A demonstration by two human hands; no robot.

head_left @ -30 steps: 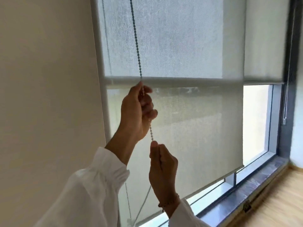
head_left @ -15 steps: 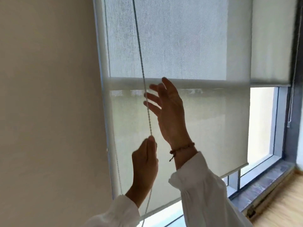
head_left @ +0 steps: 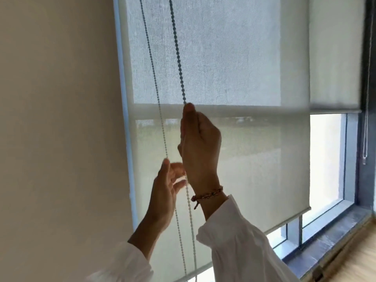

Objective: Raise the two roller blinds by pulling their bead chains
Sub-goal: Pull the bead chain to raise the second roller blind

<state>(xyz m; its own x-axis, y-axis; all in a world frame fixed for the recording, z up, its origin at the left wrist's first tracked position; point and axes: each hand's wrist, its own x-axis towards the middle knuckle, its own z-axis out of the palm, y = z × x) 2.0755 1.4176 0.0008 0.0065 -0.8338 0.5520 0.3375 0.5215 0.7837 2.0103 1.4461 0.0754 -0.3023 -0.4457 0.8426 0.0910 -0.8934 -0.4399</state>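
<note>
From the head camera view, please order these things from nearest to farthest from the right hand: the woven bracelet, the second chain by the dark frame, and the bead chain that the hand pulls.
Measured from the right hand:
1. The bead chain, inside its grip, running up from the fist.
2. The woven bracelet, just below on the same wrist.
3. The second chain, far right, by the dark frame.

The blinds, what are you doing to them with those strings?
A person is raising a roller blind by its bead chain. The right hand is pinched shut on one strand, high up. The left hand is open just below, beside the strands, not gripping. This blind's bottom edge hangs a little above the sill; the second blind on the right sits much higher.
</note>
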